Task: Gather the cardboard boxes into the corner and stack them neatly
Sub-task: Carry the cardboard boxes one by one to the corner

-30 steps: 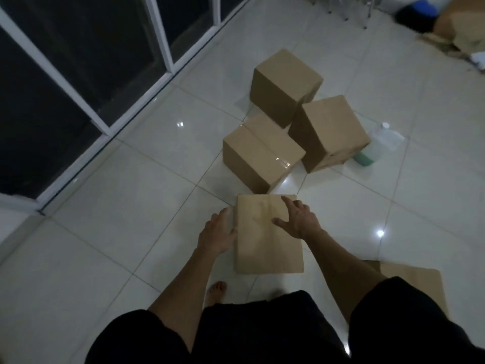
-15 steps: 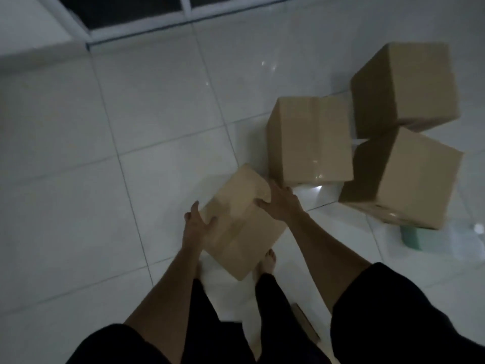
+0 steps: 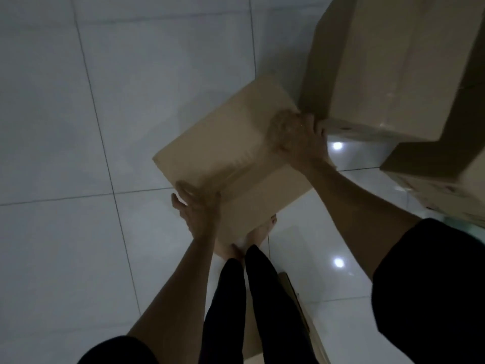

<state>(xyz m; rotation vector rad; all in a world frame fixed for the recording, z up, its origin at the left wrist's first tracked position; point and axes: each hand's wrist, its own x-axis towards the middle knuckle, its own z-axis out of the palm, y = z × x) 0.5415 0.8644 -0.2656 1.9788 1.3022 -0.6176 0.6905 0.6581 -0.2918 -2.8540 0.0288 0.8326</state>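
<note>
Barely begun: both hands, left (image 3: 199,211) and right (image 3: 296,137), grip opposite edges of a box (image 3: 233,164) lifted above the floor (image 3: 78,127); two boxes (image 3: 388,67) beside it remain unstacked.

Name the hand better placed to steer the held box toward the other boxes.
Probably right: the right hand grips the held box at its end beside the large box; the left hand holds its opposite end.
</note>
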